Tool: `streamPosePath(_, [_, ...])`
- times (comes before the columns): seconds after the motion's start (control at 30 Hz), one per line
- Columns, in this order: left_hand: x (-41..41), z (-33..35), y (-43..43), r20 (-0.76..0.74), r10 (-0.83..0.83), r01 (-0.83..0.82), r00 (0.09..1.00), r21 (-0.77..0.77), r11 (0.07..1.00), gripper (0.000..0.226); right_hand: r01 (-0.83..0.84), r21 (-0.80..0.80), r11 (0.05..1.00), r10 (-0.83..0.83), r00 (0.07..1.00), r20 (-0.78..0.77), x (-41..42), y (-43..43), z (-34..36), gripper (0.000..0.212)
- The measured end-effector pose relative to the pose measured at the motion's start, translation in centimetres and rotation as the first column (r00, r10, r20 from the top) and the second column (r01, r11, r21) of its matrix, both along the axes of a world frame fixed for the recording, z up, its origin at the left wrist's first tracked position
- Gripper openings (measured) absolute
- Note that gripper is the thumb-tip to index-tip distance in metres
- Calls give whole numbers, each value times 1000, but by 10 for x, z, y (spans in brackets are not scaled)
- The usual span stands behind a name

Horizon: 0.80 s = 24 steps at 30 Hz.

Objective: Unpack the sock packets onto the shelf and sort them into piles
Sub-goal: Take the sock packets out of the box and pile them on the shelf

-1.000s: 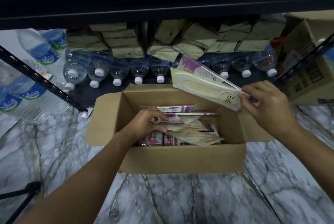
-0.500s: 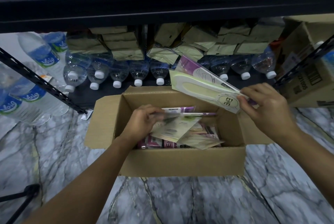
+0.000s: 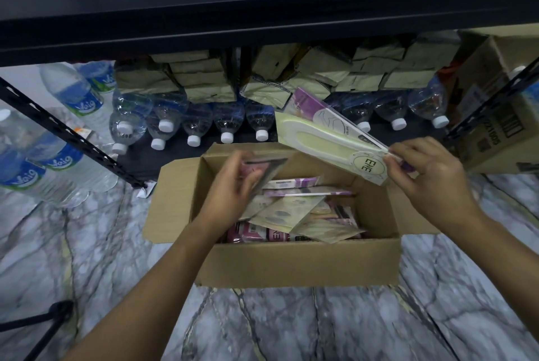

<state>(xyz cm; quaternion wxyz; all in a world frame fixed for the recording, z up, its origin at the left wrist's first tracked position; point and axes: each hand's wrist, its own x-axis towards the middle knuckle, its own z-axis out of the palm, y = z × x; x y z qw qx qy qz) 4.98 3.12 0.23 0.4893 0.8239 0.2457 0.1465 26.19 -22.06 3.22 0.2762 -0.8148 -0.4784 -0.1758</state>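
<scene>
Over the open box [image 3: 294, 261], left hand [image 3: 233, 185] lifts a pink packet [image 3: 256, 171]; right hand [image 3: 428, 174] pinches two packets [image 3: 329, 139] by their ends: prob. light, slick, bendy.

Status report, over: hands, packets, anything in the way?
Left grip holds pink packet over box. Right grip pinches green and purple packets. Bottles lie behind box, clear of both.
</scene>
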Motion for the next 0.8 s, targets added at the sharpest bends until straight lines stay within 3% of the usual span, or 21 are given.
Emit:
streamPosePath(0.23, [25,-24,-19,-276,-266,326,924,202,923,14,-1,21,1000,1,1000,10,1,-1,3,19])
streamPosePath(0.33, [36,-34,-27,-334,-251,352,909,287,891,11,4,22,1000,-5,1000,16,2,-2,3,19])
streamPosePath(0.43, [53,-39,-40,-403,-223,375,888,354,857,29,14,26,1000,-15,1000,15,2,0,2,18])
streamPosePath(0.8, [68,-60,-64,-725,-125,500,678,329,801,57,9,43,999,-9,1000,-5,0,1,5,14])
